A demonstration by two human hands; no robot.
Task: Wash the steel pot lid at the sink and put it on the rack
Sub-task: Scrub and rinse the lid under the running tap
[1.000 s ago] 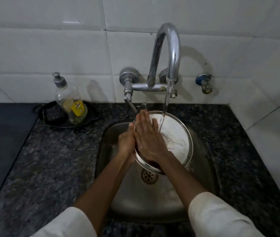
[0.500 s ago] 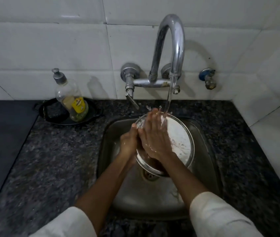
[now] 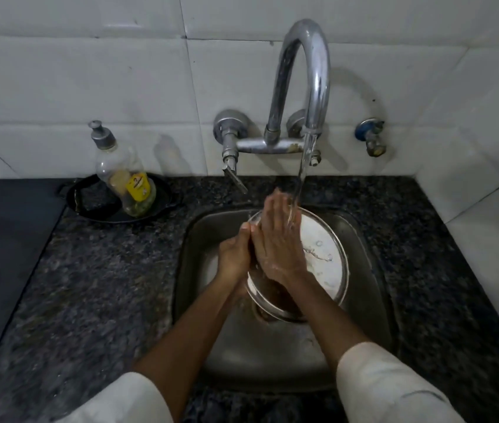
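Note:
The round steel pot lid (image 3: 326, 257) is held tilted on edge over the steel sink (image 3: 208, 270), its shiny face turned right. My left hand (image 3: 234, 254) grips its left rim from behind. My right hand (image 3: 275, 239) lies flat on the lid's face, fingers together and stretched up into the water stream. Water runs from the curved tap (image 3: 309, 77) onto my right fingertips and the lid. The lower part of the lid is hidden behind my right wrist. No rack is in view.
A clear soap bottle (image 3: 123, 175) with a yellow label stands in a black dish (image 3: 89, 199) at the back left of the dark granite counter (image 3: 105, 285). A small blue valve (image 3: 370, 138) sits on the white tiled wall at right.
My right hand has slid up the lid's face until its fingertips reach the water stream. The left hand keeps its grip on the rim.

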